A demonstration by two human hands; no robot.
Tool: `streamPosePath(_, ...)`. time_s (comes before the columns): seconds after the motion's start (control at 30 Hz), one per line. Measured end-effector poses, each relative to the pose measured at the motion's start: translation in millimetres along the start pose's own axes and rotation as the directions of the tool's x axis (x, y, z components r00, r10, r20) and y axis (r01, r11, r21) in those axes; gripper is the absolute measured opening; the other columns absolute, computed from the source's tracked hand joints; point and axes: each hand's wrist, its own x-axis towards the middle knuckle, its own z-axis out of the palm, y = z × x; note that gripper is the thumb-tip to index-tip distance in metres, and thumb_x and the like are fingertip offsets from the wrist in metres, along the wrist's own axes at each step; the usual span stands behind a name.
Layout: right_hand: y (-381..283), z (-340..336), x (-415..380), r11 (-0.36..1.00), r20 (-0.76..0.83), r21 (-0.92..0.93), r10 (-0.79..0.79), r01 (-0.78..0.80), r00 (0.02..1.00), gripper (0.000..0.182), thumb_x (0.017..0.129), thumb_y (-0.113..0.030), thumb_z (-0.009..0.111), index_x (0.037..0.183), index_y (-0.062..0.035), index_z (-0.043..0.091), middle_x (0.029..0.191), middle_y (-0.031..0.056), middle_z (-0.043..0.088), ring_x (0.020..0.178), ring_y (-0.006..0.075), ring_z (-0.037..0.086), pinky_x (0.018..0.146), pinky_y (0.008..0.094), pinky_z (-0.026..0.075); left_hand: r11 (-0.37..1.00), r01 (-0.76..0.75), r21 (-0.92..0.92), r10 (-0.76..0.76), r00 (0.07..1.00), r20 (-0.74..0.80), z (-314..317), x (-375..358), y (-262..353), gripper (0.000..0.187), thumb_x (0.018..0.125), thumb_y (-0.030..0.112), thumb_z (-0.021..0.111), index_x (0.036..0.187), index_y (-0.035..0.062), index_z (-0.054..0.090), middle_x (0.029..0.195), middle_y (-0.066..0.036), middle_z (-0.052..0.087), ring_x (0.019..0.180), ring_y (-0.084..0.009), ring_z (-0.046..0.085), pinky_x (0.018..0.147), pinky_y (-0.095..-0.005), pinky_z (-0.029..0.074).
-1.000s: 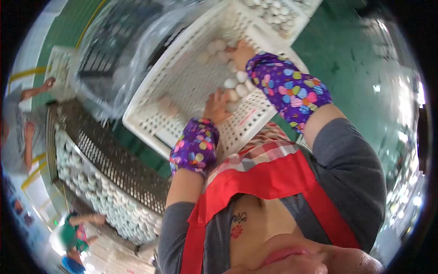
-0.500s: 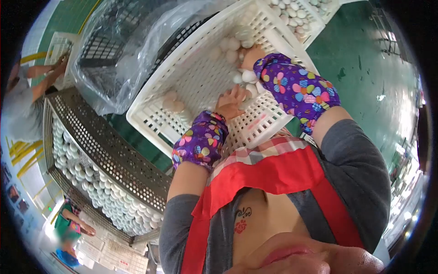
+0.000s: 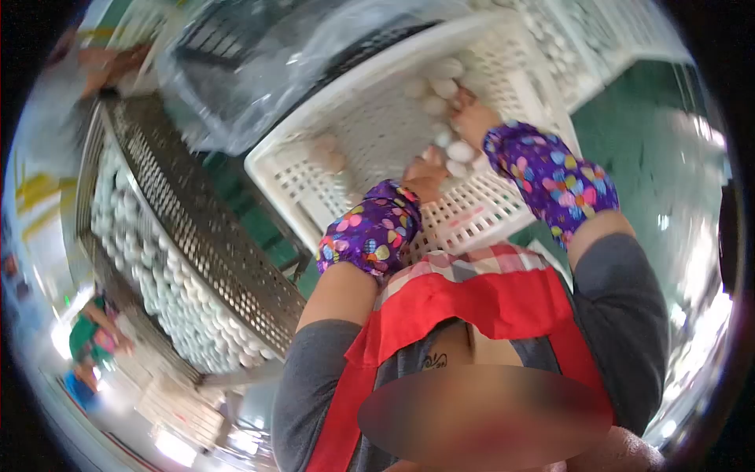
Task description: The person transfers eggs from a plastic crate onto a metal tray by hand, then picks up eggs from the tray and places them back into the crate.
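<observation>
Both my hands are inside a white slatted plastic crate [image 3: 285,134] in front of me, each wearing a purple flowered sleeve. My left hand [image 3: 425,176] is low at the near side, its fingers apart and loosely bent toward a few white eggs [image 3: 461,151]. Farther in, along the right wall, my right hand [image 3: 474,119] reaches with its fingertips right at more pale eggs [image 3: 444,88]; motion smears those fingers, so I cannot tell their grip. Brownish eggs [image 3: 326,153] lie in the crate's left corner.
Left of the crate stands a perforated metal bin [image 3: 197,220] full of pale eggs [image 3: 169,275]. A dark crate lined with clear plastic [image 3: 236,94] is behind. More white crates [image 3: 590,86] of eggs sit at upper right. Other people [image 3: 98,334] are on the left.
The whole view has shifted, so the crate and bins appear farther right and lower. My left hand's fingers, spread wide before, are more bent near the eggs. My right hand stays among the eggs.
</observation>
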Motion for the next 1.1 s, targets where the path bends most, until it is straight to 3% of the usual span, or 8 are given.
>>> streamPosePath(0.27,12.6,28.3,41.0,0.991,-0.07,0.003,-0.135,0.136,0.988,0.039,0.073,-0.025,0.059,0.108,-0.007,0.063,0.12,0.0147,0.055,0.111,0.0296,0.053,0.09,0.0393,0.044,0.982,0.061,-0.181,-0.09,0.983,-0.157,-50.5,-20.1,-4.5,0.056,0.063,0.049,0.07,0.104,0.0115,0.065,0.105,-0.017,0.058,0.09,-0.035,0.06,0.081,-0.0426,0.048)
streamPosePath(0.47,-2.2,-32.7,45.7,0.993,0.676,-0.11,0.05,0.034,0.735,0.053,0.072,-0.028,0.062,0.12,-0.0077,0.054,0.123,0.0202,0.052,0.112,0.0342,0.052,0.092,0.0413,0.043,0.788,0.03,-0.615,-0.311,0.881,-0.356,-149.6,-101.8,21.1,0.062,0.061,0.055,0.071,0.106,0.0139,0.064,0.114,-0.028,0.048,0.097,-0.0393,0.056,0.082,-0.0421,0.048)
streamPosePath(0.7,-9.0,-54.9,44.2,0.997,0.512,-0.032,0.078,-0.072,0.855,0.056,0.064,-0.033,0.072,0.111,-0.0056,0.06,0.112,0.0232,0.057,0.109,0.0384,0.051,0.093,0.0415,0.041,0.51,-0.199,-0.837,-0.524,0.7,-0.485,-182.2,-276.0,19.8,0.06,0.066,0.048,0.074,0.109,0.0082,0.06,0.116,-0.021,0.049,0.1,-0.0329,0.054,0.088,-0.0368,0.045)
streamPosePath(0.77,-4.7,-50.7,40.1,0.999,0.409,0.018,0.037,-0.048,0.912,0.055,0.067,-0.036,0.071,0.111,-0.005,0.059,0.111,0.0225,0.058,0.105,0.0389,0.052,0.091,0.0428,0.042,0.778,-0.091,-0.621,-0.519,0.463,-0.718,-149.7,-327.9,0.6,0.06,0.071,0.041,0.073,0.116,0.0056,0.055,0.116,-0.015,0.052,0.1,-0.0265,0.054,0.088,-0.0336,0.045)
streamPosePath(0.87,62.7,-16.1,35.4,0.99,0.127,0.051,-0.14,0.134,0.982,0.046,0.082,-0.035,0.063,0.114,-0.0023,0.056,0.106,0.0158,0.059,0.088,0.0343,0.058,0.081,0.0425,0.048,0.347,-0.235,-0.908,-0.873,0.273,-0.405,-130.1,-415.6,-4.3,0.054,0.07,0.035,0.074,0.109,0.0014,0.057,0.114,-0.014,0.048,0.105,-0.0247,0.05,0.09,-0.0357,0.042)
streamPosePath(0.93,53.4,-50.8,15.4,0.517,0.233,0.813,0.129,-0.266,0.964,0.042,0.086,-0.034,0.059,0.114,-0.0026,0.055,0.105,0.0125,0.06,0.085,0.0279,0.059,0.075,0.0378,0.05,0.242,-0.345,-0.907,-0.946,0.124,-0.3,-95.3,-456.3,-22.0,0.053,0.073,0.032,0.072,0.113,0.0002,0.054,0.108,-0.011,0.053,0.099,-0.0196,0.053,0.085,-0.0323,0.044)
streamPosePath(1.0,38.1,-97.8,9.8,-0.19,0.452,0.885,0.13,-0.425,0.882,0.042,0.091,-0.036,0.053,0.118,-0.0048,0.052,0.105,0.0076,0.06,0.084,0.0186,0.06,0.066,0.029,0.051,0.216,-0.433,-0.875,-0.97,0.006,-0.243,-80.9,-493.6,-34.0,0.051,0.077,0.031,0.069,0.115,0.0002,0.052,0.1,-0.007,0.056,0.091,-0.0162,0.055,0.081,-0.0296,0.044)
streamPosePath(1.1,-46.0,-189.6,14.8,-0.374,0.305,0.891,0.068,-0.259,0.95,0.044,0.091,-0.03,0.054,0.125,-0.0027,0.047,0.125,0.0134,0.052,0.106,0.0238,0.057,0.081,0.0339,0.051,0.254,-0.4,-0.881,-0.967,-0.107,-0.23,-76.5,-539.1,-57.1,0.04,0.082,0.028,0.065,0.109,0.0003,0.055,0.093,-0.005,0.059,0.086,-0.012,0.055,0.076,-0.0284,0.045)
